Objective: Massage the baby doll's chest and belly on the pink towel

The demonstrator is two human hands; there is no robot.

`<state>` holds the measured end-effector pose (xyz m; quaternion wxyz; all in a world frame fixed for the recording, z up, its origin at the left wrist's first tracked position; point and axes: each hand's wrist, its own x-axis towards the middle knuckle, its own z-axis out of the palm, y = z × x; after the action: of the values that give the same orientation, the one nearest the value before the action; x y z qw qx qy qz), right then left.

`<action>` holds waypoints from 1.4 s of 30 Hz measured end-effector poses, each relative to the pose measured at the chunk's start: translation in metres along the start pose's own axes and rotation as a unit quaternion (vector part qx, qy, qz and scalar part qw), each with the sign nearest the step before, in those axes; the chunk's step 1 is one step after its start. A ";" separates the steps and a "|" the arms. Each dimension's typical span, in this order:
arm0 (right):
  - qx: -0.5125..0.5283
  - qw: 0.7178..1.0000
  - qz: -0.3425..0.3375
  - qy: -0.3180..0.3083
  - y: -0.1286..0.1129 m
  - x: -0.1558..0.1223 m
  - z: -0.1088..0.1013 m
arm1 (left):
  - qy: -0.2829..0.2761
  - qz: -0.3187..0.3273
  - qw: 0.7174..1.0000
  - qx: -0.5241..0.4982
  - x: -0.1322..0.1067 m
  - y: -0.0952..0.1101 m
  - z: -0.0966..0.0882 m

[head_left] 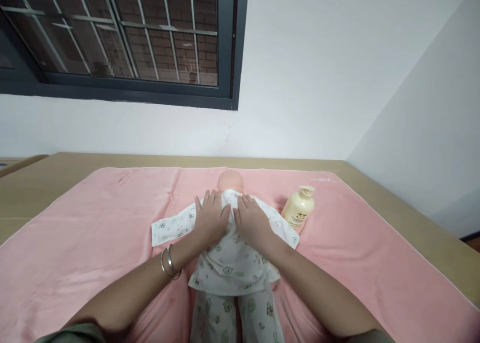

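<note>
A baby doll point(230, 180) lies on a pink blanket, its bare head pointing away from me. It is dressed in a white printed top point(232, 273) and matching trousers point(258, 313). My left hand point(211, 217) rests flat on the upper left of the top, fingers stretched out. On the upper right, my right hand point(252, 220) lies flat in the same way, its fingers close together and extended. Both palms face down on the cloth. The doll's hands are hidden in the spread sleeves point(170, 229).
A cream pump bottle point(300, 206) stands tilted in view beside the right sleeve. The pink blanket point(105, 223) covers much of a tan surface point(378, 190). Behind are a white wall point(300, 83) and a barred window with a dark frame point(225, 48).
</note>
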<state>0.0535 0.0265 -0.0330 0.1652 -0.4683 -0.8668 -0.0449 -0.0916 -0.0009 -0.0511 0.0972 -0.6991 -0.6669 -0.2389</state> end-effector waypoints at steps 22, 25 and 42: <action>0.070 0.995 0.075 -0.015 -0.002 0.000 0.008 | 0.045 -0.026 0.992 -0.114 0.004 -0.007 0.020; 0.068 0.995 0.071 -0.011 -0.002 0.000 0.008 | 0.035 -0.028 0.992 -0.117 0.005 -0.007 0.019; 0.077 0.995 0.041 -0.054 -0.003 -0.005 -0.005 | 0.027 -0.021 0.989 -0.143 0.012 -0.015 0.020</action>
<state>0.0549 0.0201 -0.0293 0.1555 -0.4909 -0.8555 0.0546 -0.1025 0.0203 -0.0656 0.0091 -0.6853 -0.6374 -0.3521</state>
